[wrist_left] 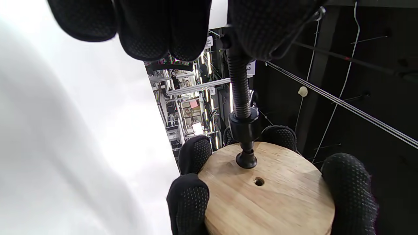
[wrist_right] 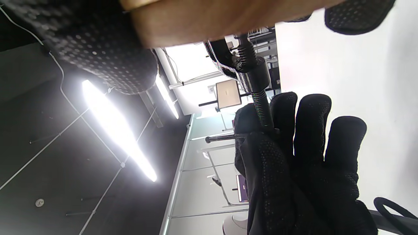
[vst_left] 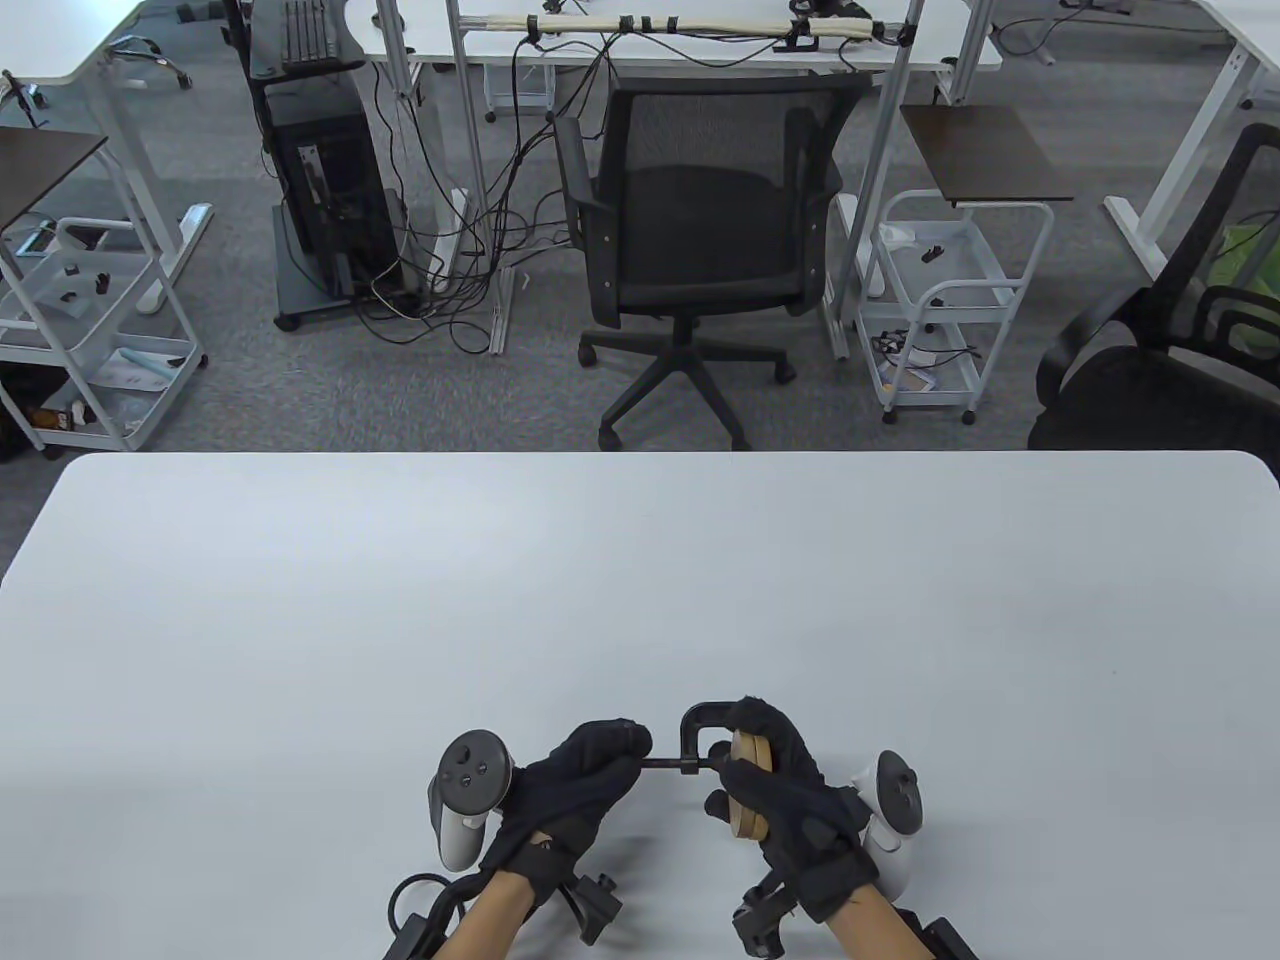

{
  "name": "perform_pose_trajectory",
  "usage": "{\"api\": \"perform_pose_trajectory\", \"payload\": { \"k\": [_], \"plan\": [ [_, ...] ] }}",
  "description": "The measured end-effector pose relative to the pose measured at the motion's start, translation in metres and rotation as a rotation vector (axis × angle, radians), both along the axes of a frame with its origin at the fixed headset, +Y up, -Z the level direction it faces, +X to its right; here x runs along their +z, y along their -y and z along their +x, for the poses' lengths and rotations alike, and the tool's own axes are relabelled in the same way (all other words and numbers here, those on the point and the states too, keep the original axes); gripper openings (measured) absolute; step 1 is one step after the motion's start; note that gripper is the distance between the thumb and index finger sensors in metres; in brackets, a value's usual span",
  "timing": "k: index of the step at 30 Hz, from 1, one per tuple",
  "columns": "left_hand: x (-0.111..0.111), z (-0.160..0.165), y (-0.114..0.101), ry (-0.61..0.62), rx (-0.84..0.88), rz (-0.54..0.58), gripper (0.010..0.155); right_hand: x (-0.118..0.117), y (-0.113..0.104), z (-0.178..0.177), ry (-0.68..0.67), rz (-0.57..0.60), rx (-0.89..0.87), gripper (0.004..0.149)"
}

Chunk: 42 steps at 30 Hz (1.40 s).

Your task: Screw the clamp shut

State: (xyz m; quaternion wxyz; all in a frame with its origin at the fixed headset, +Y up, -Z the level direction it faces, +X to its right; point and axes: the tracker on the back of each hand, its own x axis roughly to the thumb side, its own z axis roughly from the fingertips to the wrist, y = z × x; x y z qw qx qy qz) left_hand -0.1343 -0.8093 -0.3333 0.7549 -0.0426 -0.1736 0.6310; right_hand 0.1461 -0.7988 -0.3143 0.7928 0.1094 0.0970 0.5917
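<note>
A black C-clamp (vst_left: 700,722) is held above the white table (vst_left: 640,600) near its front edge. A round wooden disc (vst_left: 748,790) sits in the clamp's mouth. My right hand (vst_left: 785,790) grips the disc and the clamp frame. My left hand (vst_left: 590,775) pinches the handle end of the clamp's screw (vst_left: 668,766). In the left wrist view the threaded screw (wrist_left: 240,94) runs down to its swivel pad (wrist_left: 246,160), which touches the disc face (wrist_left: 267,192). In the right wrist view the screw (wrist_right: 261,104) and its cross bar (wrist_right: 225,138) show against my left hand (wrist_right: 294,156).
A black office chair (vst_left: 700,230) stands beyond the table's far edge. White carts (vst_left: 940,300) and another chair (vst_left: 1170,360) stand to the right, a cart (vst_left: 90,320) to the left. The hands are near the table's front edge.
</note>
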Motion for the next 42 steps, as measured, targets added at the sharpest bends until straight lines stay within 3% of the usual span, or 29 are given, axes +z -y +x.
{"api": "perform_pose_trajectory", "payload": {
  "k": [4,10,15,20,21,27,37,42],
  "plan": [
    [0.0,0.0,0.002,0.007,-0.007,-0.019,0.047,0.0,0.0,0.0,0.01,0.005,0.003,0.076],
    [0.0,-0.003,0.005,-0.008,0.008,-0.077,0.067,0.0,-0.001,0.003,0.031,0.012,-0.017,0.076],
    [0.0,-0.006,0.009,-0.071,-0.052,-0.141,0.057,0.0,-0.002,0.004,0.04,0.015,-0.022,0.076],
    [0.0,-0.002,0.016,0.063,-0.084,-0.231,0.067,0.0,-0.001,0.002,0.02,0.021,-0.016,0.076],
    [0.0,-0.001,0.016,0.051,-0.071,-0.22,0.071,0.0,-0.001,0.002,0.016,0.023,-0.015,0.076],
    [-0.001,0.003,0.014,0.098,-0.014,-0.202,0.061,0.001,-0.001,-0.001,0.003,0.021,-0.017,0.076],
    [0.0,0.003,0.001,0.058,-0.006,-0.039,0.046,0.001,0.0,-0.002,0.0,0.014,-0.009,0.076],
    [0.0,0.004,0.001,0.057,0.0,-0.039,0.045,0.001,0.0,-0.002,0.002,0.011,-0.015,0.076]
  ]
}}
